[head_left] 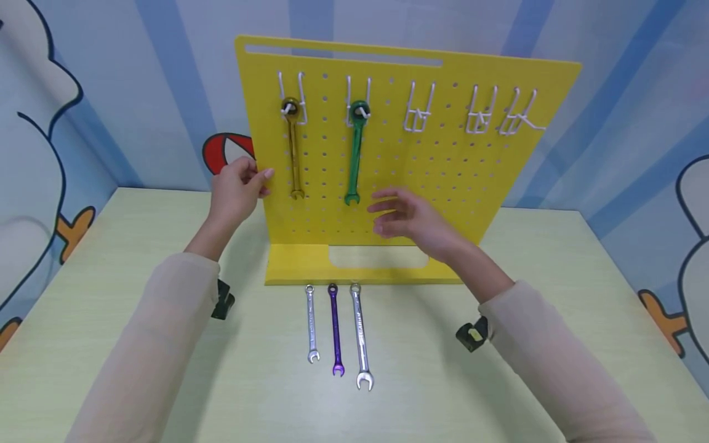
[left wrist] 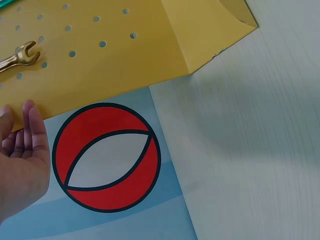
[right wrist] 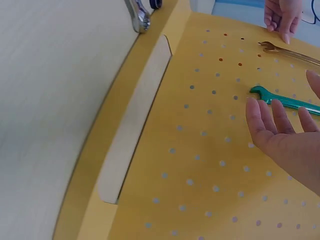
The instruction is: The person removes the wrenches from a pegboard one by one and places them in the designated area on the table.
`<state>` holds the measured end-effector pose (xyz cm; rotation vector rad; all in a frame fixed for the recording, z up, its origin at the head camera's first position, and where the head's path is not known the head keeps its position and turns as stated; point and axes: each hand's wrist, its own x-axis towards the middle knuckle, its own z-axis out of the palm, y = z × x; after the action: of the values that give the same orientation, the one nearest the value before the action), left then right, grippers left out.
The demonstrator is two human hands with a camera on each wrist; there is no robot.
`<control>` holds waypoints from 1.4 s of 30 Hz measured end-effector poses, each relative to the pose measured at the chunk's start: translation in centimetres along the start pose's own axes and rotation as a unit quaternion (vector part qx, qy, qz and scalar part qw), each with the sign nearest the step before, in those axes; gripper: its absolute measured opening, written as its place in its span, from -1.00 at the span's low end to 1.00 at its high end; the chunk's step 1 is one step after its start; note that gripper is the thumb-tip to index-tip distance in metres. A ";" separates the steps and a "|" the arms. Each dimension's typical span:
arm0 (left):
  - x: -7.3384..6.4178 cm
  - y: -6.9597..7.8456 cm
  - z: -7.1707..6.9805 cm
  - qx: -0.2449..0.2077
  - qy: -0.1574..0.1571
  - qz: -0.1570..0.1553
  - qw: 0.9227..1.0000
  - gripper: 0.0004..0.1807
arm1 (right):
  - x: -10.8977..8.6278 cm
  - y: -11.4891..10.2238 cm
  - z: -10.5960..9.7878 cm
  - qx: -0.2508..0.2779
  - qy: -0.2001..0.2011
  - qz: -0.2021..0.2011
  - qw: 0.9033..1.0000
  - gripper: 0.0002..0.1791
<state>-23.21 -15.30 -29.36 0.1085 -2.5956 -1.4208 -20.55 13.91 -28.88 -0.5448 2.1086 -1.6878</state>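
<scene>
My left hand [head_left: 237, 189] holds the left edge of a yellow pegboard [head_left: 421, 154], thumb on the front face. My right hand [head_left: 412, 223] hovers before the board with fingers loosely spread and nothing in them, to the right of a green wrench [head_left: 356, 157]. That wrench hangs by its ring end from a white hook, open end down. A gold wrench [head_left: 295, 154] hangs likewise on the leftmost hook. On the table before the board lie a small silver wrench [head_left: 312, 326], a purple wrench [head_left: 335, 332] and a larger silver wrench [head_left: 361, 338].
Three more white hooks, among them the middle hook [head_left: 418, 114] and the rightmost hook [head_left: 515, 117], carry no wrench. The board's base [head_left: 299, 264] stands on a pale table [head_left: 138, 246]. Behind is a blue backdrop [head_left: 376, 21] with cartoon figures.
</scene>
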 end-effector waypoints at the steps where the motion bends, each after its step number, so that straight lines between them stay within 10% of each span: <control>1: 0.0 0.0 0.0 0.000 0.000 0.000 1.000 -0.70 | 0.1 -0.2 -0.1 -0.001 0.002 -0.003 1.000 -0.43; 42: 0.0 0.0 0.0 -0.001 0.003 0.004 1.000 -0.70 | 3.0 -4.1 0.8 0.049 0.070 -0.055 0.995 -0.26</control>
<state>-23.20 -15.29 -29.41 0.1032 -2.5867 -1.4188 -22.41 10.85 -25.20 -0.5357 2.1109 -1.9304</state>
